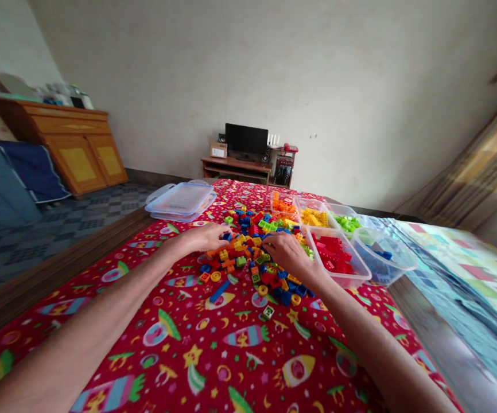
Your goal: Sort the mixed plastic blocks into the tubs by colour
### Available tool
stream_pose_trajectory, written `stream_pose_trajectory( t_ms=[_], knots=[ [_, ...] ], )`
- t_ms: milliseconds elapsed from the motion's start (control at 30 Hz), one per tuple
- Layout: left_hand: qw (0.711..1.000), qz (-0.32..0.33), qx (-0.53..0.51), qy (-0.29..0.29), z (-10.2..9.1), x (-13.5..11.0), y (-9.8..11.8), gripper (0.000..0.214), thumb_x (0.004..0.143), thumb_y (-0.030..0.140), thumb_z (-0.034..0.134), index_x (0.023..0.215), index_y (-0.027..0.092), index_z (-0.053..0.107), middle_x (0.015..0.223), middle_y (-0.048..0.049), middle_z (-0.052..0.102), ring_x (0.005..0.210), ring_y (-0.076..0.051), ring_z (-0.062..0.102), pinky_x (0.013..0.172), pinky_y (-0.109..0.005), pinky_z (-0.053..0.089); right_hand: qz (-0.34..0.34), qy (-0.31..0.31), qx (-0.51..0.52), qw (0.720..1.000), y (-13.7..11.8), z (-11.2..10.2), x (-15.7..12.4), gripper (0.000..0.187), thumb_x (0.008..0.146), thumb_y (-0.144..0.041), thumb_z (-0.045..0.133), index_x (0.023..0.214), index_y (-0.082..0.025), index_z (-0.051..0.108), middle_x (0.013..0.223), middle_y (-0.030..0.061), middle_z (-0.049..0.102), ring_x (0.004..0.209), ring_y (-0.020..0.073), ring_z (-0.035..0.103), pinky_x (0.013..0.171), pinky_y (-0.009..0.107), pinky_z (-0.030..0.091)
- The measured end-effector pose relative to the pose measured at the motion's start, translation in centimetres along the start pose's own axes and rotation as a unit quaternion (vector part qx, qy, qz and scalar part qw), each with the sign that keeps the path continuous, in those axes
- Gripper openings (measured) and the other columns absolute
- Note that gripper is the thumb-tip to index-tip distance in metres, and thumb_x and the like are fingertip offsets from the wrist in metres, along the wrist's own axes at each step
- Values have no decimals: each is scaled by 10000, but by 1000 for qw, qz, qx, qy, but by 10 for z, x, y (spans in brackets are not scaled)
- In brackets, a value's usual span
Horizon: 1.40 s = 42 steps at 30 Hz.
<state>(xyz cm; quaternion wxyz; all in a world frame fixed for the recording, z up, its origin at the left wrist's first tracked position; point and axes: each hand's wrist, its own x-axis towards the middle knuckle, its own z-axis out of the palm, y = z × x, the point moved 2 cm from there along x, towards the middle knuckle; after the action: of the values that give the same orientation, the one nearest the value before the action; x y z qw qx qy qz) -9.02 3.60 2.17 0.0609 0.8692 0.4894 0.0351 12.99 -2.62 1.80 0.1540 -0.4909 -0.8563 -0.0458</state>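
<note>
A heap of mixed toy building bricks [240, 246] lies in front of me, in orange, yellow, blue, red and green. On the heap's left side is my left hand [209, 236], its thumb and fingers closed around a blue toy brick [226, 236]. Over the right side of the heap, my right hand [287, 250] points down with curled fingers; whatever is between its fingertips is hidden. Just right of that hand stands a clear box of red bricks [332, 255]. Nearer to me lie a long blue brick [220, 291] and a pale green brick [268, 312].
Behind the red box are boxes of orange bricks [283, 205], yellow bricks [315, 217] and green bricks [346, 222]. A round clear tub [386, 267] with blue bricks stands at right. Clear lids [179, 199] are stacked at left on the red patterned cloth [240, 361].
</note>
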Motion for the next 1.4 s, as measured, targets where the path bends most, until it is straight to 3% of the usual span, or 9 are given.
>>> stream_pose_trajectory(
  t_ms=[133, 267, 400, 567, 767, 933, 1033, 1267, 1400],
  knots=[
    [999, -13, -35, 34, -1, 2, 2, 270, 807, 306, 506, 977, 178, 671, 874, -50, 712, 780, -184, 636, 695, -240, 447, 36, 99, 103, 989, 13, -7, -2, 179, 868, -260, 547, 933, -202, 704, 902, 71, 715, 846, 170, 645, 750, 252, 433],
    [994, -9, -70, 85, -4, 3, 8, 336, 817, 397, 512, 1001, 167, 674, 898, -69, 713, 826, -209, 647, 722, -262, 466, 67, 128, 172, 975, 17, -8, 2, 162, 847, -279, 546, 885, -200, 682, 754, 25, 696, 680, 144, 623, 629, 231, 413],
    [977, 30, -184, 104, -6, 5, 21, 420, 847, 499, 470, 985, 153, 664, 860, -61, 711, 781, -196, 643, 686, -266, 479, 80, 150, 183, 968, 15, -7, 4, 221, 837, -296, 545, 1018, -184, 602, 632, -15, 622, 575, 137, 553, 571, 223, 377],
    [935, 48, -344, 76, 8, 6, 46, 562, 811, 656, 463, 969, 150, 648, 778, -27, 677, 685, -166, 608, 617, -264, 479, -3, 113, 168, 979, 4, -9, 1, 301, 873, -279, 506, 1156, -188, 556, 662, -6, 613, 571, 133, 533, 576, 223, 368],
    [880, 20, -473, 32, 12, 0, 62, 624, 756, 707, 498, 989, 146, 639, 856, -51, 689, 779, -174, 623, 693, -285, 510, -38, 87, 138, 986, 0, -13, -2, 243, 904, -299, 483, 1079, -174, 596, 791, 50, 665, 684, 150, 594, 617, 230, 368],
    [964, 49, -263, -2, -4, -3, 46, 394, 758, 497, 610, 959, 165, 676, 931, -55, 716, 851, -201, 640, 758, -281, 490, 66, 138, 176, 972, 8, -23, 0, 177, 870, -301, 489, 949, -169, 579, 703, 15, 631, 616, 126, 542, 608, 226, 365],
    [991, 63, -114, -24, -6, -3, 42, 248, 751, 302, 619, 952, 180, 698, 940, -47, 724, 843, -200, 645, 743, -261, 475, 148, 132, 241, 950, 12, -24, 3, 143, 810, -282, 490, 879, -178, 559, 639, -17, 602, 569, 120, 509, 573, 224, 360],
    [992, 107, -48, 46, 8, -2, 60, 189, 845, 224, 546, 950, 166, 691, 965, -75, 705, 929, -214, 642, 834, -278, 467, 181, 110, 342, 915, 24, -14, 8, 69, 688, -247, 475, 727, -191, 488, 608, -12, 606, 527, 107, 492, 513, 214, 360],
    [965, 199, -66, 156, 20, 0, 70, 201, 862, 191, 556, 1041, 174, 646, 1062, -71, 645, 1015, -200, 596, 908, -301, 461, 215, 109, 446, 862, 30, -8, 10, 256, 662, -244, 481, 907, -187, 524, 575, -34, 603, 460, 95, 454, 451, 198, 341]
  ],
)
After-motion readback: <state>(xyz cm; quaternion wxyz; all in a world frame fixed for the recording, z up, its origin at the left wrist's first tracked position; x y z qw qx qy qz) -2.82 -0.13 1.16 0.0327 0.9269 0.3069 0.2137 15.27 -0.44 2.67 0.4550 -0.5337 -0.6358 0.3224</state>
